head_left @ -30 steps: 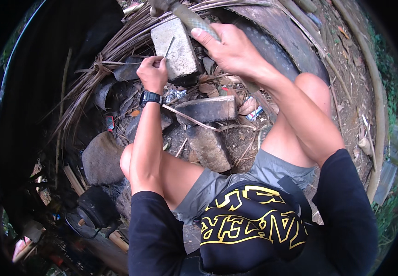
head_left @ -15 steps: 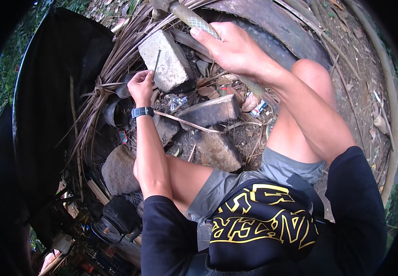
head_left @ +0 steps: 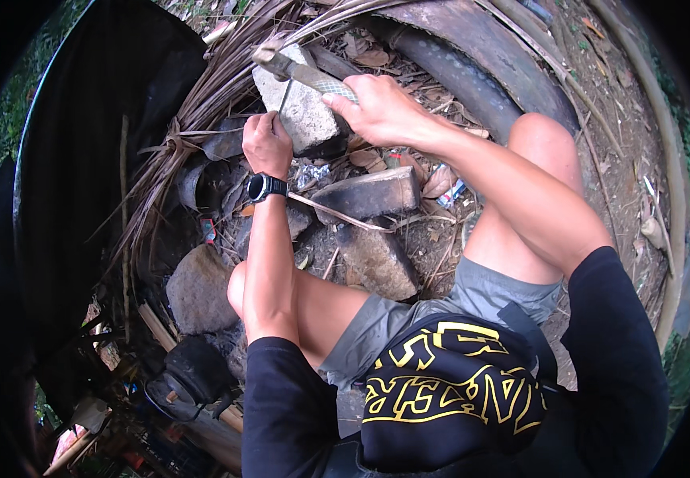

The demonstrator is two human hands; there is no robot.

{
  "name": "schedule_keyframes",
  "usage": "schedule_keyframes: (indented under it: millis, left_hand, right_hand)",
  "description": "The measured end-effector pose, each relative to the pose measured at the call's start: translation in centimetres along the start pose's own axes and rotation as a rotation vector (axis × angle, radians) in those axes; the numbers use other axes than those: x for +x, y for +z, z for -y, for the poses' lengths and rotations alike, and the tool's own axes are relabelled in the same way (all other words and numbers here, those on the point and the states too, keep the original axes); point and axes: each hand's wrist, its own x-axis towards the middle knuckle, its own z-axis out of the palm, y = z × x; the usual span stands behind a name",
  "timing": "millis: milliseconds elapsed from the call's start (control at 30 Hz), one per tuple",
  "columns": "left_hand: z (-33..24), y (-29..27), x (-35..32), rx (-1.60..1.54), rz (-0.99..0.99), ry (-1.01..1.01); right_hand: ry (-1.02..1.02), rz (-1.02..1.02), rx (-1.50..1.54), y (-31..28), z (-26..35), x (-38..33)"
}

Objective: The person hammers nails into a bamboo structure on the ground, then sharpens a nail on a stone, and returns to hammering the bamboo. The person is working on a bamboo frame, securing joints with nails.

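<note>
Hammer sits in your right hand, fingers wrapped tight around its pale handle, the worn head pointing left over the far end of the grey stone block. Your left hand is pinched shut on a thin nail, holding it upright against the left edge of that block, just under the hammer head. You wear a black wristwatch on the left wrist.

Nearer to you, a dark flat stone lies across the pile, with a thin stick resting along its near edge. Another rough stone lies just near of that, between your knees. A rounded rock sits to the left, beside your left knee. Dry palm fronds fan out on the left of the heap, and a curved dark tyre arcs round the far right. A blackened kettle stands low on the near left. Dead leaves and twigs litter the ground to the right of your right leg.
</note>
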Motion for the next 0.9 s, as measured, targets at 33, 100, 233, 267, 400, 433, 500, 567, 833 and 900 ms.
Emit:
schedule_keyframes:
  millis: [33,100,233,267,400,433,500,567,833,900]
  left_hand:
    - [0.1,-0.1,0.0,-0.029,-0.015,-0.02]
    - [-0.1,-0.2,0.3,-0.075,0.009,-0.049]
    - [0.4,-0.3,0.4,-0.095,0.007,-0.07]
    - [0.3,-0.4,0.4,-0.088,0.001,-0.071]
    - [0.0,-0.5,0.3,-0.06,0.015,-0.007]
    - [0.0,-0.6,0.3,-0.096,0.032,-0.038]
    - [0.3,-0.5,0.5,-0.093,0.045,-0.062]
    - [0.3,-0.4,0.6,-0.083,0.047,-0.064]
    - [0.3,0.0,1.3,-0.147,0.044,-0.13]
    - [0.3,0.0,1.3,-0.129,0.027,-0.105]
  right_hand:
    - [-0.011,0.032,-0.001,0.6,-0.3,0.3]
    - [-0.032,0.023,-0.014,1.8,-0.9,0.9]
    - [0.004,0.094,-0.07,3.4,-0.6,1.6]
    - [0.014,0.115,-0.095,3.6,-0.6,1.6]
    - [-0.019,0.044,-0.071,4.3,-1.0,1.9]
    - [-0.012,0.067,-0.084,4.3,-1.2,2.0]
    - [-0.049,0.047,-0.1,4.5,-1.5,2.4]
    - [-0.074,0.002,-0.061,4.6,-1.5,2.7]
    - [-0.023,-0.03,-0.069,3.6,-1.4,3.3]
    - [-0.011,-0.023,-0.067,3.6,-1.7,3.2]
